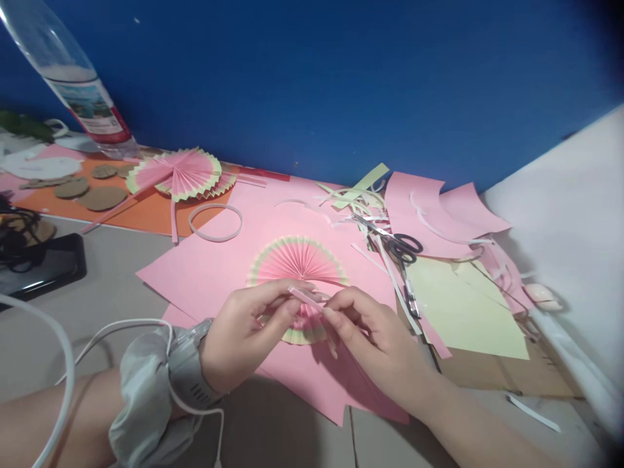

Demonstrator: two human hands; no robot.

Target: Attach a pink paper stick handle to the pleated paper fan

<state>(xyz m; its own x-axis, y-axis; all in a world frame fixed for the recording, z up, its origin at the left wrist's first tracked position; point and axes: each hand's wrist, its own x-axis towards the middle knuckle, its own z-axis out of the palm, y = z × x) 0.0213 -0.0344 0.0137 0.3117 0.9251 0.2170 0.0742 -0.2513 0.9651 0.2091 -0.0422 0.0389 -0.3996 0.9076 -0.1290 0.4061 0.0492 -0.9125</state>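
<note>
Blue wall: stands beyond your fingers, behind the paper's far edge.
Pink sheets: spread beneath your fingers, with a flat stretch leftward to a pointed corner; the near edge meets gray tile.
Pleated fan: lies under your fingers, its pale green rim showing beyond them, its middle partly hidden.
Left hand: your fingers pinch the strip's left end.
Right hand: yours grips its right end.
Scissors: beyond your fingers, rightward, crowding that side.
Pink strip: between your fingertips, over the fan.

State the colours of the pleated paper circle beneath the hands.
The pleated paper circle is pink, edged in pale yellow-green, as the head view shows.
</note>
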